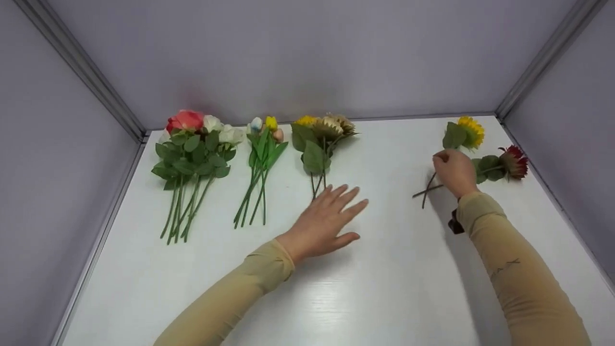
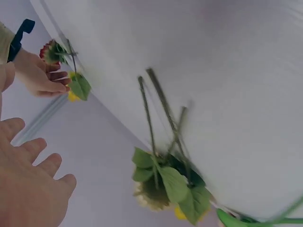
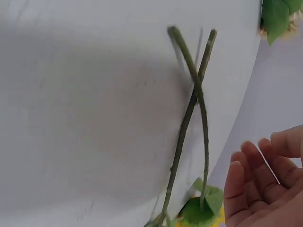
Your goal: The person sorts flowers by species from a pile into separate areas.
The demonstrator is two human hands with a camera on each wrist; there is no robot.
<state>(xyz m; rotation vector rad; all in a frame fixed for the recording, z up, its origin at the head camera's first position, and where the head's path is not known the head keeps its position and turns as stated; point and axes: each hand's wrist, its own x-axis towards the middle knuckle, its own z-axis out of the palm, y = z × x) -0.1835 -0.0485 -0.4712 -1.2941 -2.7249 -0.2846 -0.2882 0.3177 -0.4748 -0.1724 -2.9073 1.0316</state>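
Observation:
My left hand [image 1: 323, 225] hovers with spread fingers by the stem ends of a bunch of beige and yellow flowers [image 1: 328, 128], holding nothing. Over on the right, my right hand [image 1: 455, 172] is above a yellow sunflower [image 1: 472, 132] and a dark red flower [image 1: 515, 163], whose stems [image 3: 182, 137] cross on the table. In the right wrist view its fingers [image 3: 258, 168] bend loosely, apart from those stems. The left wrist view shows the same hand beside the sunflower's leaf [image 2: 80, 88], gripping nothing visible.
A bunch of green-stemmed tulips [image 1: 263, 154] lies left of the beige flowers. Farther left is a bunch of coral and white roses [image 1: 188, 154]. Grey panels [image 1: 307, 57] wall the white table [image 1: 375, 283] at the back and sides.

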